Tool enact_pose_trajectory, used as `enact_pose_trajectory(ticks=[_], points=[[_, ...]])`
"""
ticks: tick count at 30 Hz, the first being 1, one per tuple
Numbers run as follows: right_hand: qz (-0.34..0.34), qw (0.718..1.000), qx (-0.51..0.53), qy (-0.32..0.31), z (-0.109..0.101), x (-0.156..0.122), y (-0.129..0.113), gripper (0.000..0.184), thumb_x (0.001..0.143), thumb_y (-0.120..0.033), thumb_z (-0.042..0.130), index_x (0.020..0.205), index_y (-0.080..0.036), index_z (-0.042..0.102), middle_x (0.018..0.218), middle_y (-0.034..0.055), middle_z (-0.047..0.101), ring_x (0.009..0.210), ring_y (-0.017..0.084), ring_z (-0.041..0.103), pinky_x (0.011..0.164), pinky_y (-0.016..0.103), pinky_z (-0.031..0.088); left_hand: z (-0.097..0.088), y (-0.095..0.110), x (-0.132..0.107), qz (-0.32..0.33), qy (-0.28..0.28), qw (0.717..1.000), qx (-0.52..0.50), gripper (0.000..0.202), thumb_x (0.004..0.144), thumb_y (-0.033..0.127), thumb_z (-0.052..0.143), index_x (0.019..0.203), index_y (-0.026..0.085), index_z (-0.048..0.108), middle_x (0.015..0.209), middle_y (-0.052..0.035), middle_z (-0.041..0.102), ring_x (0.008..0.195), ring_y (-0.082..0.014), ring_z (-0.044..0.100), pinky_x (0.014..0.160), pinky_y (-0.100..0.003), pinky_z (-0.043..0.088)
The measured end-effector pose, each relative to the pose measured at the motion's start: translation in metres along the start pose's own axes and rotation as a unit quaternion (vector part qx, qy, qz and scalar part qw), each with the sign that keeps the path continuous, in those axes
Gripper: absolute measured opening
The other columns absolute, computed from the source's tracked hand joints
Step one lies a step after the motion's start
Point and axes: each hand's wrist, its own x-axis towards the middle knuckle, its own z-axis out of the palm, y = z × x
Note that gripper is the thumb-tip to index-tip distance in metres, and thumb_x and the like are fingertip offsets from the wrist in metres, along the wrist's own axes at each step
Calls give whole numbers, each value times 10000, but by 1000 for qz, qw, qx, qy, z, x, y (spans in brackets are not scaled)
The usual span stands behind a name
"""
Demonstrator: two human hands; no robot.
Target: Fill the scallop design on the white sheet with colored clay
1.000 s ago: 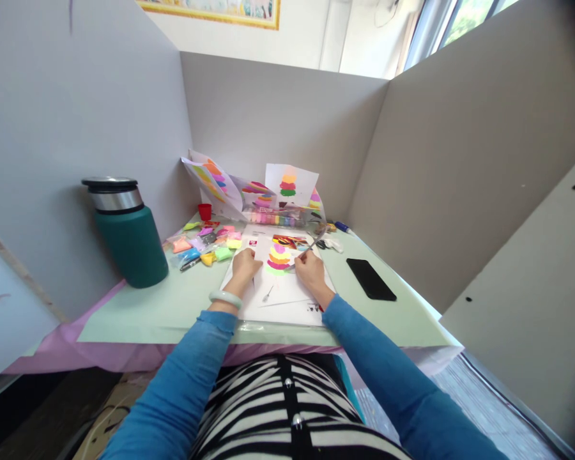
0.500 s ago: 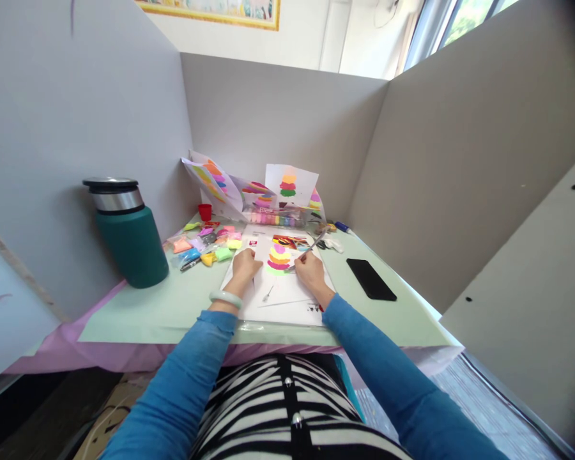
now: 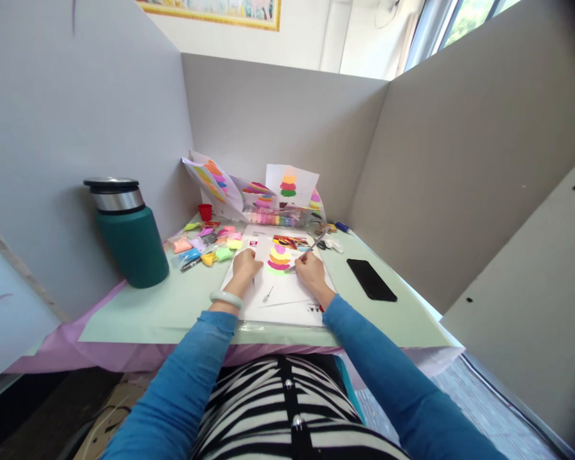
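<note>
My right hand is closed around a slim grey pen-like tool. Its lower tip meets the green bottom edge of a stacked shape in pink, yellow, orange, magenta and green. That shape lies on a white sheet of paper in front of me. My left hand, curled with the thumb toward the shape, rests on the sheet's left side. Whether anything is inside its fingers is hidden. A small printed mark or thin object shows on the paper below.
Small bags of coloured clay and a pen lie left of the sheet. A green bottle stands farther left, a black phone lies right. Coloured paper sheets lean against the back panel.
</note>
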Motion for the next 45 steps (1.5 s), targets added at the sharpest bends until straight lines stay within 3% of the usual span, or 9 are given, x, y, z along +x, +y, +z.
enact_pose_trajectory(ticks=[14,22,31,39,45], points=[[2,1000,-20,1,-3,2,3,185,833,-260,503,939,-185,633,899,65,699,833,193,627,703,255,403,2,-2,1,5,3,1000,0,230,686,206,658,914,174,658,889,-41,708,854,-183,638,664,-233,389],[-27,998,45,-23,-2,0,1,172,822,-285,523,913,-192,635,795,24,692,761,163,618,681,232,414,1,-1,2,-2,-2,1000,-1,248,680,198,668,926,174,661,904,-52,712,880,-194,642,684,-236,396],[18,1000,-24,5,-11,4,7,199,832,-262,510,961,-180,638,903,77,699,855,207,630,732,266,421,2,-2,1,2,-1,1000,3,243,697,205,652,937,169,659,930,-65,710,884,-199,643,685,-245,402],[0,998,58,6,-7,6,11,173,809,-284,518,892,-193,640,797,28,689,759,171,621,702,243,432,1,-1,1,0,-4,1000,-1,248,690,199,660,936,167,657,935,-72,711,898,-210,646,700,-247,413],[7,1000,12,-4,-8,5,9,164,803,-260,528,906,-193,638,857,45,698,807,181,625,719,250,423,0,-1,0,2,-4,1000,1,238,695,198,658,931,171,656,934,-65,714,896,-199,644,693,-240,401]])
